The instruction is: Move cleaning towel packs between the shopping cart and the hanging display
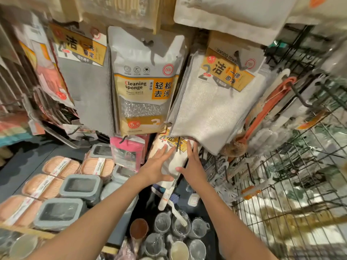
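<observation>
A cream cleaning towel pack [173,162] with a yellow label hangs low on a black hook [177,145] of the display. My left hand [156,167] lies with straight fingers on its left side, thumb below. My right hand [193,164] lies along its right edge, fingers straight and thumb across the front. Just above hangs a larger white towel pack [212,109], tilted, its lower edge over my fingertips. A grey towel pack [90,91] hangs at the upper left. No shopping cart is clearly in view.
A cleaning sponge pack [142,81] hangs between the towel packs, a pink pack [125,152] below it. Peach boxes [60,166] and grey lidded containers [80,186] fill the shelf at left, wrapped cups [178,231] below. A wire grid [281,184] with orange utensils [270,106] stands right.
</observation>
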